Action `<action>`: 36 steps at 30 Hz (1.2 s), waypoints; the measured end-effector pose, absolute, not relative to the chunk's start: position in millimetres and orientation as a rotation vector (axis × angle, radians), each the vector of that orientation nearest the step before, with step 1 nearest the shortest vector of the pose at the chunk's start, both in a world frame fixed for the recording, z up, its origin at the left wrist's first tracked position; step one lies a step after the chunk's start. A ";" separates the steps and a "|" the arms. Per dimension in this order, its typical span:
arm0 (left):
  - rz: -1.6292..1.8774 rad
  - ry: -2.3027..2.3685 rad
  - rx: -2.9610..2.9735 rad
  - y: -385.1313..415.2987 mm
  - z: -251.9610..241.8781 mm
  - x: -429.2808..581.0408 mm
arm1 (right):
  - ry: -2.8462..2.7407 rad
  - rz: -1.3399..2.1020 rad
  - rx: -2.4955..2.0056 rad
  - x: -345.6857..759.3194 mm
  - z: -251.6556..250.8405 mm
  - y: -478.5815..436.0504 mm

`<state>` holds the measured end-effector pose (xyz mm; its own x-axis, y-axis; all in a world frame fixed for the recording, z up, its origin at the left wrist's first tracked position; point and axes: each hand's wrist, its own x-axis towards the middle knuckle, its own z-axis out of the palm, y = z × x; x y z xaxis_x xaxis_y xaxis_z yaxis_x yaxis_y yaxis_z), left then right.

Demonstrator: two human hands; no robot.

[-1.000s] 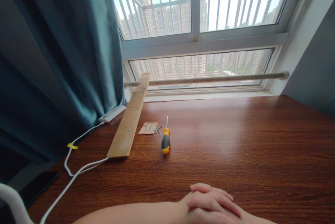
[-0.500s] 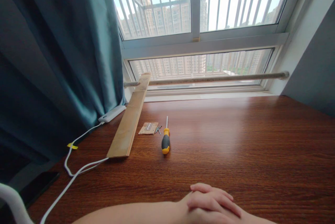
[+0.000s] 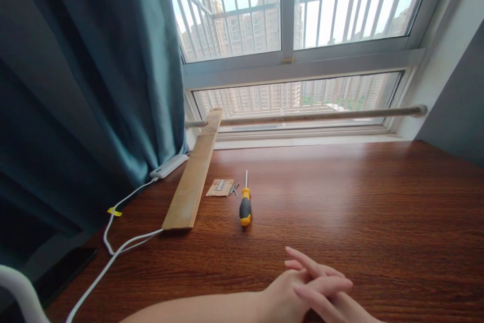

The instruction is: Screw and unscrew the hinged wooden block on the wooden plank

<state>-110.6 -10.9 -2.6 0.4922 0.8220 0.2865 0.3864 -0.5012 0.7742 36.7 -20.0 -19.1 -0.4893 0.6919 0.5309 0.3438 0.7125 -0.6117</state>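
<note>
Your screwdriver [image 3: 245,207]: black-and-yellow handle, lying flat on the bench [image 3: 359,202], centre-left, shaft pointing far, handle end towards you.

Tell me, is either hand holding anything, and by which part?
Nothing is held. The left hand and the right hand only touch each other near the table edge; the screwdriver lies apart, untouched.

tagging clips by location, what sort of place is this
Probably a room in a high-rise flat: a barred window faces apartment towers, a teal curtain hangs beside it, and a screwdriver lies on the wooden desk below.
</note>
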 end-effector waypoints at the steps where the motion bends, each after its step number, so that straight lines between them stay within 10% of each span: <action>1: 0.837 0.834 2.151 -2.0 6.9 -114.4 | -2.073 0.579 -0.773 37.1 -19.3 -16.2; 10: 0.517 1.562 2.481 71.7 82.8 -157.5 | -1.468 1.362 -1.045 27.9 33.7 53.7; 20: -0.097 2.155 2.296 137.5 57.1 -217.1 | -1.672 1.301 -1.448 -85.7 14.1 143.5; 36: 0.610 1.448 2.183 110.4 51.5 -176.6 | -1.597 1.192 -1.570 -47.6 27.0 146.1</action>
